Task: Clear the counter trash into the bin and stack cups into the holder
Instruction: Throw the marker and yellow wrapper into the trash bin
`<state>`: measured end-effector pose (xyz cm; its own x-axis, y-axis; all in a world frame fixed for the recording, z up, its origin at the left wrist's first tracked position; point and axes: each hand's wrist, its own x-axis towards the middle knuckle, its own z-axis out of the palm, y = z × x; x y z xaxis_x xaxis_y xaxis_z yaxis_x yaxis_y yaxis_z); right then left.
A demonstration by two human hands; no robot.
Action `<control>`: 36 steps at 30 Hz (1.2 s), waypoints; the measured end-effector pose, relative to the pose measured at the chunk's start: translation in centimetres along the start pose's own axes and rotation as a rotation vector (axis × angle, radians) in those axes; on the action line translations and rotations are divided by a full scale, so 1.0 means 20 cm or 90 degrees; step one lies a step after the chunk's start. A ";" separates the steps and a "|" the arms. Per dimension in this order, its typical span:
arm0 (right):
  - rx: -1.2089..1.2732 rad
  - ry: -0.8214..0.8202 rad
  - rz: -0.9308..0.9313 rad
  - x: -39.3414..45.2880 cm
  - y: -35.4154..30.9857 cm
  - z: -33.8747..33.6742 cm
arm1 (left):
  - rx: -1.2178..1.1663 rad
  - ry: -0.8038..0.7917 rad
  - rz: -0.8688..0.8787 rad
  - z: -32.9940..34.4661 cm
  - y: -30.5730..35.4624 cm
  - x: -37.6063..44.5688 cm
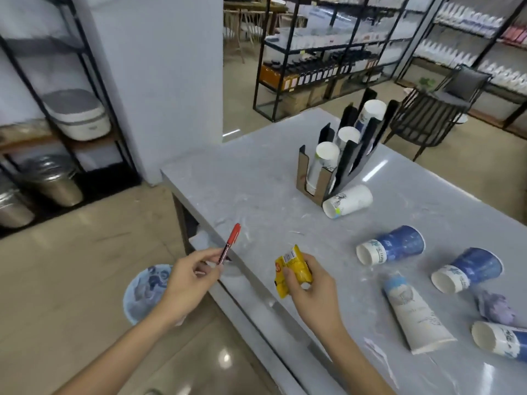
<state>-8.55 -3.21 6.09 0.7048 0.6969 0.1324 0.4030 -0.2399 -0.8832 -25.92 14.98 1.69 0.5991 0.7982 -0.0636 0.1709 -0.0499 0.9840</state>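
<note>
My left hand point(186, 283) pinches a red marker pen point(229, 243) over the counter's left edge, above a round bin point(139, 292) on the floor. My right hand point(310, 283) grips a yellow wrapper point(293, 266) above the grey counter point(256, 181). A black cup holder point(346, 155) at the far side holds three stacks of white cups. One white cup point(348, 201) lies on its side against its base. Three blue cups point(390, 245), point(467, 270), point(499, 340) lie tipped over at the right.
A white tube point(413, 312) and a crumpled purple wrapper point(496, 309) lie among the blue cups. Metal shelving stands at the left and across the room. A dark chair point(425, 121) sits behind the counter's far corner.
</note>
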 end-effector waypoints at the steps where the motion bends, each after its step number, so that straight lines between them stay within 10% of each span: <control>1: 0.001 -0.013 -0.001 0.02 -0.02 0.08 | -0.011 0.013 -0.009 -0.07 -0.02 0.00; 19: -0.086 -0.179 0.063 0.23 -0.10 1.44 | -0.004 0.138 -0.216 -1.16 -0.76 0.02; 36: -0.218 -0.355 0.189 0.38 0.84 2.59 | -0.001 0.245 -0.501 -1.15 -1.90 0.24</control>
<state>-26.62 33.04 -30.95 0.4469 0.7889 -0.4219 0.4659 -0.6078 -0.6431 -47.47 34.50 -32.21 0.0010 0.7478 -0.6639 0.4227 0.6014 0.6780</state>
